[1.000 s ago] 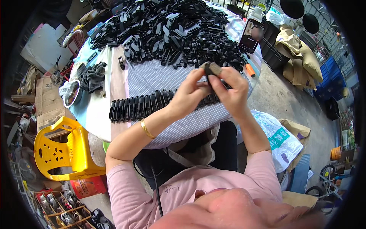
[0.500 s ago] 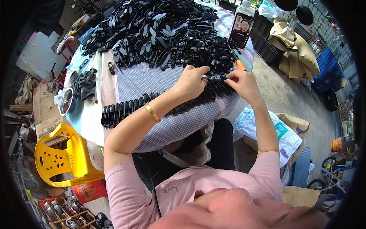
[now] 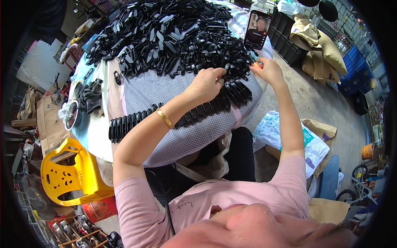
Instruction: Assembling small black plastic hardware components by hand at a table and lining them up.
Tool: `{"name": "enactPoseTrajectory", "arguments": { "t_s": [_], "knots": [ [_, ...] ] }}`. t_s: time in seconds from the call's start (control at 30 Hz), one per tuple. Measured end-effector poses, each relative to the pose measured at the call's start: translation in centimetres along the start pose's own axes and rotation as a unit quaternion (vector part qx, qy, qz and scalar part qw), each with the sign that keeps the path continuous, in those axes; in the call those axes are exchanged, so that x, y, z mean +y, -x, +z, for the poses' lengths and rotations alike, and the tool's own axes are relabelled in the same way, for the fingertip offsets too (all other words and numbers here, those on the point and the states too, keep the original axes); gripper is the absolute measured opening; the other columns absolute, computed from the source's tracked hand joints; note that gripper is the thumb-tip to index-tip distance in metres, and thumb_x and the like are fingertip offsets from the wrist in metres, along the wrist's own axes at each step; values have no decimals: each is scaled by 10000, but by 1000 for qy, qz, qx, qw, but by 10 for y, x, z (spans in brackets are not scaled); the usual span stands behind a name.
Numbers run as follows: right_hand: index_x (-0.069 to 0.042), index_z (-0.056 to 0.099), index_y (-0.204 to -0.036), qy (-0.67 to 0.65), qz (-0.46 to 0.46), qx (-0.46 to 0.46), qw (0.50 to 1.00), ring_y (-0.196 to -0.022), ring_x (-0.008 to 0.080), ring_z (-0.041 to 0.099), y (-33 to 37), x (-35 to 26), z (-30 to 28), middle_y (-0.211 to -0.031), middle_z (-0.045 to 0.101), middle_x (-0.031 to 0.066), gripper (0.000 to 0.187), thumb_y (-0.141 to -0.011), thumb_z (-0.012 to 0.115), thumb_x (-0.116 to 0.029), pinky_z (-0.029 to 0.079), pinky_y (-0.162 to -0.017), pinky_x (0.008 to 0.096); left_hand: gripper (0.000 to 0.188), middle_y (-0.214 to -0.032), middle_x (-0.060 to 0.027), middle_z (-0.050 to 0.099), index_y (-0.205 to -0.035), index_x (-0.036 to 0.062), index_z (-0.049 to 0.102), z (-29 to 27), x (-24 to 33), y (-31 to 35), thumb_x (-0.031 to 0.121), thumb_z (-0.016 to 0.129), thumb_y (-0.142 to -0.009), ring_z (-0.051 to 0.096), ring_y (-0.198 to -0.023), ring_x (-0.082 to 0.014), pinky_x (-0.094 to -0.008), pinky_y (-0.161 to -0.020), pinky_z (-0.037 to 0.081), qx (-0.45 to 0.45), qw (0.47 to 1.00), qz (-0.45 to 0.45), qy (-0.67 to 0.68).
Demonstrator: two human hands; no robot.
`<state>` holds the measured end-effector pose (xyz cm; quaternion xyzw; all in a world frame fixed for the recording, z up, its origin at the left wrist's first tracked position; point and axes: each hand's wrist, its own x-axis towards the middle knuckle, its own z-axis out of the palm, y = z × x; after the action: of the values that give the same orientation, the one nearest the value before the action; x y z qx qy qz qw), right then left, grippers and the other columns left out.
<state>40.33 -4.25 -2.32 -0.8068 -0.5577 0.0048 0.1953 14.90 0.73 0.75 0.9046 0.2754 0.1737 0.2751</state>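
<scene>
Closed in a pinch, my left hand (image 3: 206, 84) reaches over the near edge of a heap of small black plastic parts (image 3: 213, 53); what its fingertips hold, if anything, I cannot make out. My right hand (image 3: 268, 71), at the table's right side, has its fingers closed around a short orange cylinder (image 3: 257, 65), partly hidden by them. Below both hands, long narrow black plastic pieces (image 3: 239, 93) stand side by side in a curved row. My left forearm covers part of that row. Longer loose black pieces (image 3: 153, 35) are heaped farther back.
A phone (image 3: 257, 31) leans upright at the table's far right. Dark gloves (image 3: 89, 95) and a small bowl (image 3: 73, 115) lie to the left. A yellow plastic chair (image 3: 68, 175) stands left of the cloth-covered table (image 3: 159, 87). White-and-blue sacking (image 3: 269, 134) lies on the right.
My right hand has moved from the row's right end up and right to the orange cylinder, which its fingers now partly cover. My left hand has shifted slightly.
</scene>
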Motion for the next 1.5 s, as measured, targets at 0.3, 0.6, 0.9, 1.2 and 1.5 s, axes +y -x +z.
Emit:
{"name": "enactPoseTrajectory", "arguments": {
  "t_s": [0.3,0.6,0.9,1.2,1.5],
  "knots": [
    [75,417,-1249,-491,88,-194,845,-720,227,649,21,28,-34,-901,593,145,547,-791,586,-172,547,-593,330,293,-952,-47,631,-1134,5,577,-29,-10,-14,171,531,-897,555,-865,-107,-235,-810,429,102,971,-71,206],
    [-4,402,-1224,-653,-20,-229,722,-803,231,599,36,-25,-44,-971,526,100,433,-815,499,-105,524,-707,388,488,-1067,-55,543,-1216,53,514,-25,20,-51,404,518,-877,492,-1019,-125,-314,-858,434,22,928,-131,347],
    [-51,470,-813,-714,-48,-3,698,-485,99,436,11,-97,-14,-656,458,26,120,-877,444,-149,389,-444,242,506,-905,-63,610,-1169,7,537,-24,44,-92,391,586,-842,565,-825,-109,-257,-751,457,95,941,35,322],
    [-26,511,-775,-719,-115,37,685,-406,101,436,7,-84,30,-530,460,17,329,-951,407,-283,395,-427,251,384,-739,-108,660,-901,57,676,-5,41,-99,418,613,-785,643,-671,-194,-296,-623,509,39,991,38,121],
    [-26,530,-716,-630,-113,56,767,-414,71,449,10,-84,38,-523,492,10,281,-898,421,-209,330,-369,219,344,-826,-227,640,-946,30,659,16,19,-99,240,418,-818,637,-774,-346,-395,-703,522,15,973,1,232]
  ]
}}
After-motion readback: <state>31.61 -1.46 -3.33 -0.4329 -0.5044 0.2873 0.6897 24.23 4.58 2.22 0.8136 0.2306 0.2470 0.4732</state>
